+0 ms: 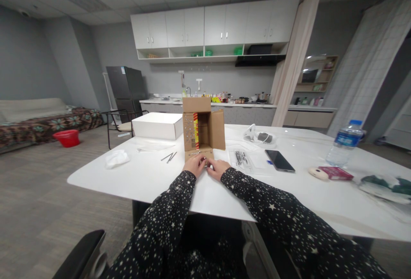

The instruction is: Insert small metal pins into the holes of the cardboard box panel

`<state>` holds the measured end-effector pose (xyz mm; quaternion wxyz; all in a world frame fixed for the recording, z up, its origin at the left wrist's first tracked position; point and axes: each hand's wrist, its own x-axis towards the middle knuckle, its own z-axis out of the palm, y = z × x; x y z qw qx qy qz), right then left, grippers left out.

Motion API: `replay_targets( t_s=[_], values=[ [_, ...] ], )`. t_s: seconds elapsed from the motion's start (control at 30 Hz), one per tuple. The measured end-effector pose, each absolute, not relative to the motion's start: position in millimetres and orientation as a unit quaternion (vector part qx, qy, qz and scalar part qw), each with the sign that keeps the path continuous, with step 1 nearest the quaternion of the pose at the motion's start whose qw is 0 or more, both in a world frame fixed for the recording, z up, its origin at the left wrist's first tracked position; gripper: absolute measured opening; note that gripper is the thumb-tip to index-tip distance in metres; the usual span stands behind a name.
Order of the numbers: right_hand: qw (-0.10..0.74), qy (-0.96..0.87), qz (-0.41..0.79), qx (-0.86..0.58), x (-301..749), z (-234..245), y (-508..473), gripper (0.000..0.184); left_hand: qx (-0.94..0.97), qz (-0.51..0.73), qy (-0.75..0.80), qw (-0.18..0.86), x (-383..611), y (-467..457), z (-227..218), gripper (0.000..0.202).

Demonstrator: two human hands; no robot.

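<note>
A small brown cardboard box (203,130) stands open on the white table (154,176), its flaps spread and rows of small metal pieces stuck into the left and bottom flaps. My left hand (195,164) and my right hand (218,168) rest together at the bottom flap (199,154), fingers curled and pinched at its front edge. What the fingertips hold is too small to make out. Both arms wear black sleeves with white stars.
A white flat box (158,125) lies behind left, loose nails (169,156) and a crumpled white cloth (117,158) to the left. A clear bag of nails (241,158), a phone (279,160), a water bottle (344,142) and a pink packet (334,172) sit to the right.
</note>
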<state>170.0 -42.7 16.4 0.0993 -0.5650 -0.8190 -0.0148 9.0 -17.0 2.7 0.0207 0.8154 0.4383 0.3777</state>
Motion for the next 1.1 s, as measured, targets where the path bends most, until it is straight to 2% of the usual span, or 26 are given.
replay_targets(
  t_s=[0.43,0.73,1.1],
  values=[
    [0.114,-0.823,-0.021,-0.555,171.5,13.6,-41.3,0.029,0.812,0.384,0.439,0.025,8.6,-19.3,4.1,0.016],
    [0.101,-0.824,-0.014,-0.558,170.2,14.7,-41.3,0.035,0.819,0.363,0.443,0.025,10.4,-18.5,2.4,0.016],
    [0.113,-0.824,-0.016,-0.554,170.9,12.9,-40.8,0.03,0.809,0.372,0.455,0.03,9.3,-18.4,3.5,0.018]
  ],
)
